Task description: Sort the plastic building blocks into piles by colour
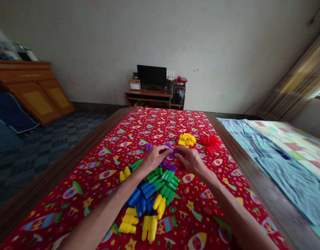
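Note:
My left hand (156, 156) and my right hand (190, 159) meet over the middle of the cloth-covered table, fingers closed around a purple plastic building block (174, 151). My fingers partly cover it. More purple blocks (171, 168) lie just below and around my hands. Nearer to me is a mixed heap of green blocks (170, 177) and blue blocks (147, 189). Several yellow blocks (149, 227) lie along its near edge, and another yellow block (127, 171) peeks out beside my left forearm.
Beyond my right hand sits a small pile of yellow blocks (187, 139), with red blocks (212, 144) to its right. A red patterned cloth (196, 194) covers the table. A bed (282, 163) stands on the right, a desk with a monitor (152, 76) by the wall.

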`<state>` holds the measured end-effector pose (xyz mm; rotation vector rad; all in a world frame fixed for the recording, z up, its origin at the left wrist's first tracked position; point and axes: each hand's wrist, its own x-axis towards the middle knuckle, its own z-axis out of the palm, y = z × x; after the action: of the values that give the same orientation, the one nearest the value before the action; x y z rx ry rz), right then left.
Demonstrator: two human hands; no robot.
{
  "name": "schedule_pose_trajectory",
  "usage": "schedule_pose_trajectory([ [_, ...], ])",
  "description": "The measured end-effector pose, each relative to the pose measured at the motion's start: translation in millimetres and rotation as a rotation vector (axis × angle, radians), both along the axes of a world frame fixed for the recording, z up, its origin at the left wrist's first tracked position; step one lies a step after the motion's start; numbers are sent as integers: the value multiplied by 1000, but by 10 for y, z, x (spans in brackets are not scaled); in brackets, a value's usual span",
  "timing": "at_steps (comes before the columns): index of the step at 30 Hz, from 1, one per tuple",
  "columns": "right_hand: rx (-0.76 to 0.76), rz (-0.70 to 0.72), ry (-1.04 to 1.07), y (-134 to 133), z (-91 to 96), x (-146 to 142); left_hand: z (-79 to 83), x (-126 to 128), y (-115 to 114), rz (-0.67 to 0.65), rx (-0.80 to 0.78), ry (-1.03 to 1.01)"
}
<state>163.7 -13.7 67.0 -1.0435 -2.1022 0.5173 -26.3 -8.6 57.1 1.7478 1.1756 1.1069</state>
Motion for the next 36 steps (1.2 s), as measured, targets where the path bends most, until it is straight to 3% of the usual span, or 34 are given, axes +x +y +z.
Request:
schedule_pose_trajectory([
  [5, -122, -200, -56, 284, -38, 370, -150, -33, 57, 132, -197, -201],
  [8, -177, -259, -176, 387, -167, 520, -118, -46, 40, 137, -368, -397],
  [12, -165, -210, -322, 410, -288, 569, -19, -33, 13, 122, -572, -697],
  [17, 12, -263, -267, 257, -82, 426, 20, 57, 0, 261, -584, -811],
  [19, 37, -179, -152, 120, 45, 278, 15, 110, -28, 301, -562, -819],
  [22, 47, 110, -74, -119, 150, 20, 0, 176, -87, 289, -534, -793],
  [25, 91, 225, -65, -263, 130, -156, -6, 217, -142, 207, -519, -741],
  [29, 0, 133, -17, -199, 84, -165, 0, 251, -178, 106, -490, -711],
  [32, -97, 30, -37, -56, 124, -35, 1, 217, -147, 4, -422, -580],
  [36, -106, -193, -58, 172, 146, 298, -20, -7, -17, 116, 29, -54],
])
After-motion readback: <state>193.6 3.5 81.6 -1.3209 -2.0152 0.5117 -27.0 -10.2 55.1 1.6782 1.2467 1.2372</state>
